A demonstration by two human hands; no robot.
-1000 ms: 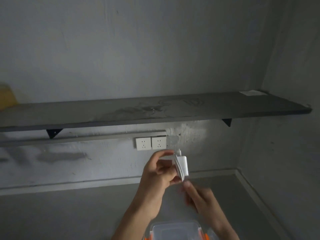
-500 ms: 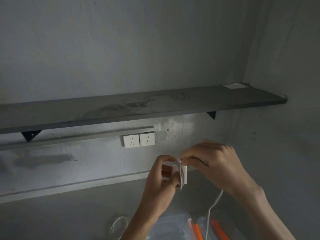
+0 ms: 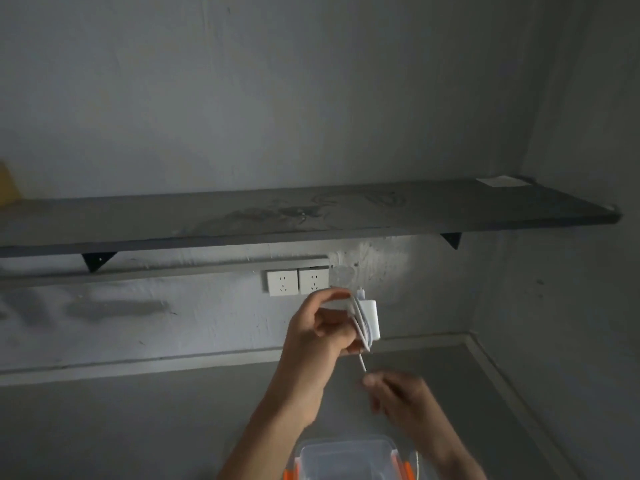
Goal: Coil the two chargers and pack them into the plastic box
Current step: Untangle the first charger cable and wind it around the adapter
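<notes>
My left hand (image 3: 322, 336) holds a white charger block (image 3: 371, 318) upright in front of the wall, with several turns of its white cable (image 3: 360, 323) wound around the block. A short stretch of cable runs down from the block to my right hand (image 3: 398, 398), which pinches it just below and is blurred by motion. The clear plastic box (image 3: 346, 457) with orange clips sits on the grey table at the bottom edge, under both forearms. A second charger is not in view.
A dark wall shelf (image 3: 311, 216) runs across above the hands. Two white wall sockets (image 3: 298, 281) sit just up-left of the charger. The grey table (image 3: 138, 420) meets the walls in a corner at the right.
My right hand dropped from beside the top of the charger to below it, carrying the cable around the block. The view shifted slightly.
</notes>
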